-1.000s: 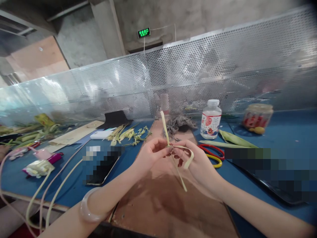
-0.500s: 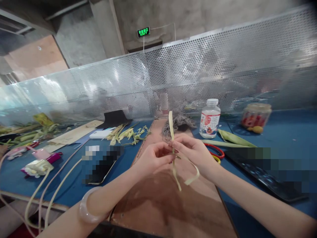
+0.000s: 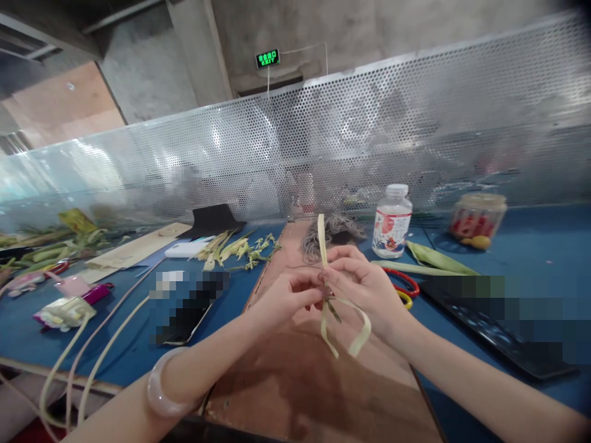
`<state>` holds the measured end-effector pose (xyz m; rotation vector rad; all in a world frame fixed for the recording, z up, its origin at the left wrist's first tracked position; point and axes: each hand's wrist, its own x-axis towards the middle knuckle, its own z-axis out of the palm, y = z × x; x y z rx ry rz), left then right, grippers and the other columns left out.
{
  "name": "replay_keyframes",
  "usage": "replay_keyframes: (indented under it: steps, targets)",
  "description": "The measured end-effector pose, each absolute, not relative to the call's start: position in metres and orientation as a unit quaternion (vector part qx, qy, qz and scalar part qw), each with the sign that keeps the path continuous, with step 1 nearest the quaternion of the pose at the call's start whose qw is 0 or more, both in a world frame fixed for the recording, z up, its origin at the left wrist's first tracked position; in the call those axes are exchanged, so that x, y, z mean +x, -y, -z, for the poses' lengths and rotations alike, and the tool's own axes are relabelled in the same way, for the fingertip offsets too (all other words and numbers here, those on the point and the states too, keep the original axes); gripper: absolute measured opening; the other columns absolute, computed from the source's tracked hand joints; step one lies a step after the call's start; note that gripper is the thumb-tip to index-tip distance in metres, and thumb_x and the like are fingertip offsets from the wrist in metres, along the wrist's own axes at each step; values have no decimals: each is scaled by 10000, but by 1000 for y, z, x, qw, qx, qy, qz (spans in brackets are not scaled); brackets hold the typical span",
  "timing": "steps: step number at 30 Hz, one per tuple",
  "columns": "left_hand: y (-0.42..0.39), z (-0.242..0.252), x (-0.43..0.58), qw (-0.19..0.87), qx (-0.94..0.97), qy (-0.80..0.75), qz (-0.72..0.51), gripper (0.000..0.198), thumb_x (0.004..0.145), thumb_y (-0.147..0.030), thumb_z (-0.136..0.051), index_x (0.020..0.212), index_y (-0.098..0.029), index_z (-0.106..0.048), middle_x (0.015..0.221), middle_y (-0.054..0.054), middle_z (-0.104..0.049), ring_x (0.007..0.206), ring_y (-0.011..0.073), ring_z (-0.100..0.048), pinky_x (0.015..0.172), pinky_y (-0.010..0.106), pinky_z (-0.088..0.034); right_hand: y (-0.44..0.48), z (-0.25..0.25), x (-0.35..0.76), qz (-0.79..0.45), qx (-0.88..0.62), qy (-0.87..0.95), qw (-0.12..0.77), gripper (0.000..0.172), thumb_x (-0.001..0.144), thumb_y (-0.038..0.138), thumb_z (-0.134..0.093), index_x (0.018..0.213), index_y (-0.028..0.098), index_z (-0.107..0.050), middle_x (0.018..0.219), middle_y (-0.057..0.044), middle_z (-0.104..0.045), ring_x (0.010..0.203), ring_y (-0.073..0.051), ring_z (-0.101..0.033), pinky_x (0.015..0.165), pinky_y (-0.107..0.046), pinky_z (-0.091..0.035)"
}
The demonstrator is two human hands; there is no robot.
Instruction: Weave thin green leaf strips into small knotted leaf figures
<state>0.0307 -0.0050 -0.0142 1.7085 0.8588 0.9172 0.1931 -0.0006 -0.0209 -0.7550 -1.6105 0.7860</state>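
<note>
Pale yellow-green leaf strips [image 3: 322, 237] are pinched between my two hands, above the brown board. One end stands upright over my fingertips, and two loose ends curl downward below them. My left hand [image 3: 300, 295] is closed around the strips from the left, thumb and fingertips together. From the right, my right hand [image 3: 357, 277] pinches them at the same spot, its fingertips almost touching the left ones. A small darker piece pokes out below the fingers. Where the strips cross is hidden by my fingertips.
The brown board [image 3: 272, 369] lies between blue tabletops. A grey yarn heap [image 3: 335, 237], a labelled bottle [image 3: 392, 221], red-handled scissors [image 3: 404, 280] and a jar [image 3: 478, 218] stand beyond or right. Leaf scraps [image 3: 240, 251], a phone [image 3: 198, 307] and cables [image 3: 117, 335] lie left.
Both hands stay at about the same place. My right fingers have shifted slightly, and the upright end has dropped a little. The right loose end hangs lower, and the darker piece shows more.
</note>
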Motion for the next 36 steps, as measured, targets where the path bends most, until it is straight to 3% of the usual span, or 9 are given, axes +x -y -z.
replay_keyframes:
  steps: [3, 6, 9, 13, 16, 24, 36]
  targets:
    - [7, 13, 31, 457, 711, -369, -386, 130, 773, -262, -609, 807, -150, -666, 881, 59, -631, 820, 159, -568, 766, 279, -449, 2, 20, 192, -325, -327, 675, 576, 186, 780, 337, -603, 693, 183, -659, 973, -63, -542, 953, -195, -522, 847, -348, -415]
    - [10, 11, 29, 308, 723, -400, -472, 190, 788, -277, -604, 944, -176, -643, 1035, 62, -630, 1011, 186, -544, 916, 309, -386, 1, 20, 193, -314, -340, 640, 613, 193, 789, 355, -603, 725, 182, -658, 872, -48, -588, 844, -168, -542, 784, -314, -425]
    - [11, 10, 25, 183, 687, -451, -540, 171, 832, -321, -551, 912, -182, -609, 938, 35, -634, 915, 161, -558, 862, 288, -393, 0, 22, 194, -351, -366, 591, 627, 237, 802, 400, -588, 795, 176, -665, 770, -32, -614, 713, -137, -531, 672, -269, -427]
    - [13, 12, 28, 278, 719, -452, -449, 422, 909, -395, -380, 652, -147, -605, 675, 32, -637, 661, 133, -562, 688, 264, -414, 1, 23, 192, -403, -356, 568, 623, 266, 796, 418, -593, 827, 162, -659, 662, -9, -581, 624, -117, -504, 598, -244, -419]
    - [13, 13, 33, 366, 722, -434, -395, 514, 923, -455, -295, 714, -133, -638, 693, 61, -663, 669, 150, -587, 650, 272, -415, 4, 22, 191, -429, -322, 566, 626, 258, 811, 413, -579, 848, 164, -637, 681, -6, -582, 643, -119, -529, 621, -248, -441]
    - [10, 12, 34, 450, 631, -384, -502, 235, 874, -407, -475, 852, -173, -469, 569, -41, -537, 477, 98, -517, 505, 242, -466, 14, 21, 184, -401, -328, 620, 590, 208, 853, 355, -525, 780, 169, -581, 690, -2, -584, 618, -100, -513, 586, -221, -419]
    - [12, 14, 29, 378, 661, -410, -502, 224, 886, -406, -452, 834, -189, -443, 531, -69, -492, 367, 40, -419, 377, 146, -384, 9, 31, 179, -464, -335, 644, 507, 230, 775, 340, -607, 932, 172, -605, 847, -39, -665, 720, -144, -596, 665, -276, -471]
